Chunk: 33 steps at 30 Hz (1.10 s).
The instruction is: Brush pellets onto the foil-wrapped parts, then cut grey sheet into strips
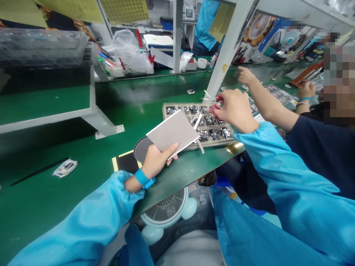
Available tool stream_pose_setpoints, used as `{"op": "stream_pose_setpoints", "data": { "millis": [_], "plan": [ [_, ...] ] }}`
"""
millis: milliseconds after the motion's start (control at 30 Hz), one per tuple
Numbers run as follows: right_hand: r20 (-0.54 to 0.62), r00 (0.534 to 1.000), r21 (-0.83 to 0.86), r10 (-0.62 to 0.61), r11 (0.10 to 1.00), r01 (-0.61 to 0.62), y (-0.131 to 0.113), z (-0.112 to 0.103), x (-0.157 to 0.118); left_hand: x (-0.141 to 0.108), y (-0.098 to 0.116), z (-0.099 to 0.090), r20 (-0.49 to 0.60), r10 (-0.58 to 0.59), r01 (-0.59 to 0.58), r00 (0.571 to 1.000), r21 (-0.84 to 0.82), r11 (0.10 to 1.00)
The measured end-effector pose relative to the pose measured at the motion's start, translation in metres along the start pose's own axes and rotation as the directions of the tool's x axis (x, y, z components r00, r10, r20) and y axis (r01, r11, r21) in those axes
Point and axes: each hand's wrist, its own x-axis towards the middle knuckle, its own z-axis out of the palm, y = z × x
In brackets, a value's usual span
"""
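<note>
A pale grey card with white edges lies tilted at the centre of the frame, above the bench. The left hand grips it at its lower edge, thumb on top and fingers underneath. Thin pale strips stick out around its right side, one of them hanging past its lower right corner. Behind the card and partly covered by it, a clear compartment tray holds small metallic parts. Over the tray's upper right part, the right hand holds red-handled scissors, their metal tips pointing left, near a small white strip. Just left of the card, a round dark mesh disc overlaps a black sheet with yellow edges. Farther out, a small white-rimmed part lies beside a thin black strip at the lower left of the green bench, and a similar small piece lies above the tray. A low raised shelf fills the left side, bearing stacked clear plastic trays at the upper left. At the right, a co-worker's arm reaches over the bench. A pale blue fan shows below the bench edge, at the lower centre.
</note>
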Motion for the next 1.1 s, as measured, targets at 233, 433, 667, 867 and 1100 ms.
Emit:
{"op": "stream_pose_setpoints", "data": {
  "millis": [233, 433, 667, 867, 1100],
  "plan": [
    [0.425, 0.904, 0.676, -0.048, 0.681, -0.281, -0.022, -0.011, -0.096, -0.006, 0.007, 0.004, -0.008, -0.017, 0.017, 1.000, 0.011, 1.000],
    [0.615, 0.776, 0.735, -0.142, 0.458, -0.499, -0.038, 0.011, -0.151, -0.011, 0.010, 0.010, 0.006, -0.012, 0.011, 1.000, 0.017, 1.000],
    [0.591, 0.799, 0.775, -0.115, 0.356, -0.522, -0.049, 0.017, -0.152, -0.015, 0.010, 0.015, 0.030, -0.018, 0.017, 0.999, 0.036, 0.999],
    [0.609, 0.791, 0.755, -0.058, 0.348, -0.555, -0.051, 0.017, -0.153, -0.015, 0.012, 0.015, 0.024, -0.020, 0.019, 1.000, 0.028, 0.999],
    [0.602, 0.794, 0.766, -0.086, 0.345, -0.543, -0.048, 0.020, -0.151, -0.015, 0.007, 0.013, 0.068, -0.029, 0.028, 0.997, 0.009, 1.000]
  ]
}}
